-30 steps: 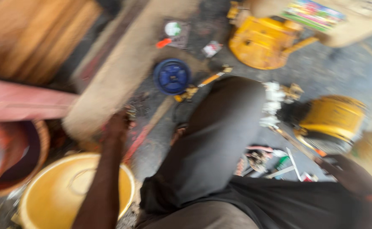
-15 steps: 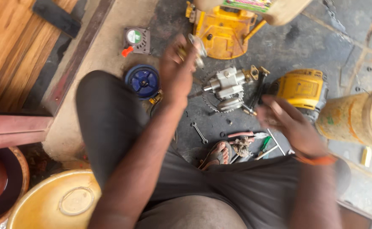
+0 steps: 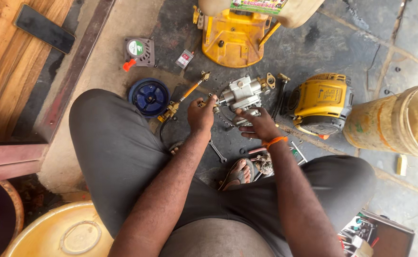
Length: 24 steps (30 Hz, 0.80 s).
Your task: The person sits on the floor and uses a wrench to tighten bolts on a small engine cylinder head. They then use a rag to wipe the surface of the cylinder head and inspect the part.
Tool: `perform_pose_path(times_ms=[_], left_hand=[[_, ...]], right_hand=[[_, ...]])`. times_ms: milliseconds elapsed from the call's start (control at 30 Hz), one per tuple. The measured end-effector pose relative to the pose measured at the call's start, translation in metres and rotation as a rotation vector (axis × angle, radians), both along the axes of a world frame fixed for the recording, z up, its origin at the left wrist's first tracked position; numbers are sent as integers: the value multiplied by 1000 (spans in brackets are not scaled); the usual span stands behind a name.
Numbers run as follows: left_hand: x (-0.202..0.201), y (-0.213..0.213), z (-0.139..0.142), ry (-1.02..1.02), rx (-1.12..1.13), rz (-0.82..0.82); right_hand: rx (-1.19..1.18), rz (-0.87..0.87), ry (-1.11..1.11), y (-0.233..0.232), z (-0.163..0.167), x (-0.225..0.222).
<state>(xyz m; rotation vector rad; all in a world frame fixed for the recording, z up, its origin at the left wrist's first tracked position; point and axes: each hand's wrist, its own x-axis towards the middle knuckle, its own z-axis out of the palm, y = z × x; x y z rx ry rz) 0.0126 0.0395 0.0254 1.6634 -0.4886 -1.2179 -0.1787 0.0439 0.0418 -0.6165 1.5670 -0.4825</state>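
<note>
Two hands: left hand (image 3: 201,114) closed on a small part beside the grey pump body (image 3: 241,93); right hand (image 3: 259,126) grips its underside.
Pump body: on the stone floor (image 3: 356,47), between the knees.
Risk: it may tip, since only the right grip steadies it.
Room: yellow engine (image 3: 321,102) crowds the right; spanner (image 3: 217,152) lies just below.

Yellow lid (image 3: 52,233): cut by bottom edge, lower left. Yellow bucket (image 3: 399,121): cut by right edge. Toolbox (image 3: 378,235) contents, lower right: indistinct.
</note>
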Motion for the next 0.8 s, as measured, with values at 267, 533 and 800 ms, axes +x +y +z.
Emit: perform_pose_path(times_ms=[267, 533, 800], left_hand=[[12, -6, 0, 268, 125, -29], [9, -2, -8, -141, 79, -81], [-7, -5, -1, -390, -43, -192]], right_hand=[[-73, -95, -184, -4, 4, 2], [-113, -163, -200, -1, 1, 4], [-81, -230, -195, -2, 8, 1]])
